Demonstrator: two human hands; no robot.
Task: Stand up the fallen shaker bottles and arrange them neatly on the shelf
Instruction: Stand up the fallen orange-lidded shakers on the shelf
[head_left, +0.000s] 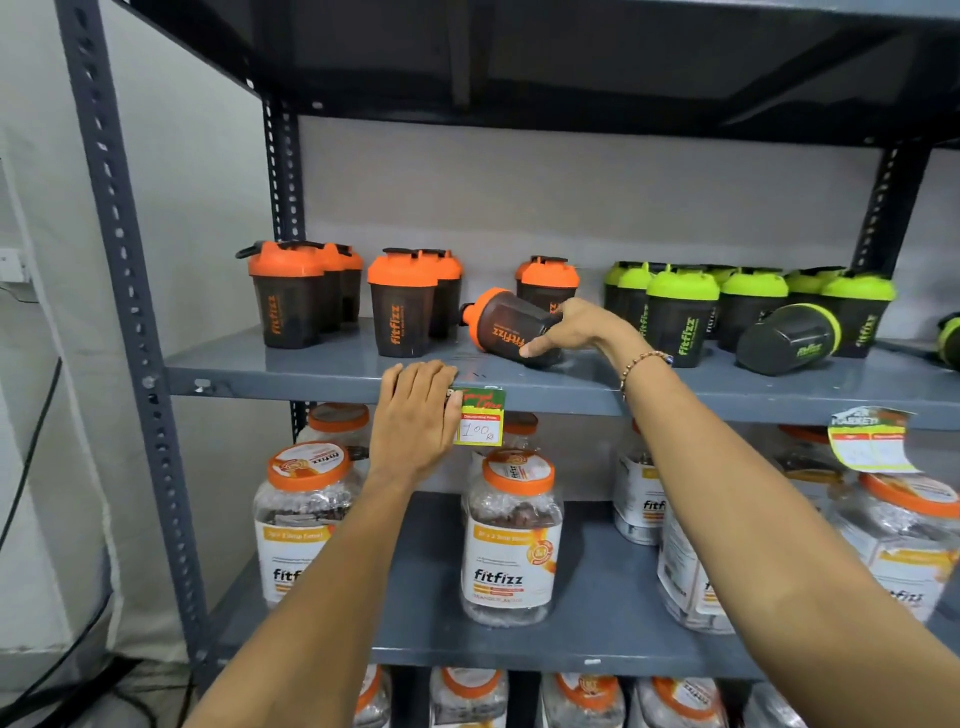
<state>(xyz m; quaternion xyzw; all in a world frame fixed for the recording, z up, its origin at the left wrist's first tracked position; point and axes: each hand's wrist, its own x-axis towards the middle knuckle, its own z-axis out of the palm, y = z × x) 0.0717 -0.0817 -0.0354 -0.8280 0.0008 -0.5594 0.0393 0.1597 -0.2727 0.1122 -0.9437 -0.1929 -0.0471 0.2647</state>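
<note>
Grasping tilted orange-lidded "fitfizz" shaker (511, 330): right hand (574, 330) grip | left hand (415, 410) flat on shelf edge (291, 382) | tag (480, 422) "100"

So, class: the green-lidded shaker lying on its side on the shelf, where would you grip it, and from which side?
Grip the fallen green-lidded shaker around its dark body near the base, coming from the front. Its base points toward the shelf edge, while the lid end lies back against the upright green shakers, so the body is probably the only clear part. The right hand is busy holding the tilted orange shaker.
</note>
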